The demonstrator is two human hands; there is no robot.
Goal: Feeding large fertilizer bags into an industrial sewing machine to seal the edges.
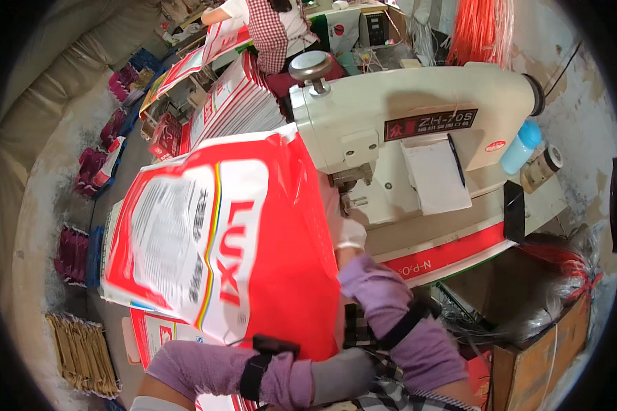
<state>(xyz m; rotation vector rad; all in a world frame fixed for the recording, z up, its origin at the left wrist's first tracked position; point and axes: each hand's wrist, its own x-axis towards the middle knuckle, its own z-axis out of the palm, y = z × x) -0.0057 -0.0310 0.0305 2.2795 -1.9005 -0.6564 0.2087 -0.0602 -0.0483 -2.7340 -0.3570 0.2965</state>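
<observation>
Red-and-white woven sack [212, 240] held up at the sewing machine [404, 130], its far edge by the needle area.

I see my right hand [349, 233], in a white glove, pressed to the sack's right edge beside the machine head; whether its fingers are closed I cannot tell. My left hand is hidden behind the sack, so I cannot tell its grip either. I'd judge the edge should stay flat and square to the feed, both sides evenly tensioned. The sack is glossy, printed red with a white panel and a rainbow stripe, blurred and bowed.
</observation>
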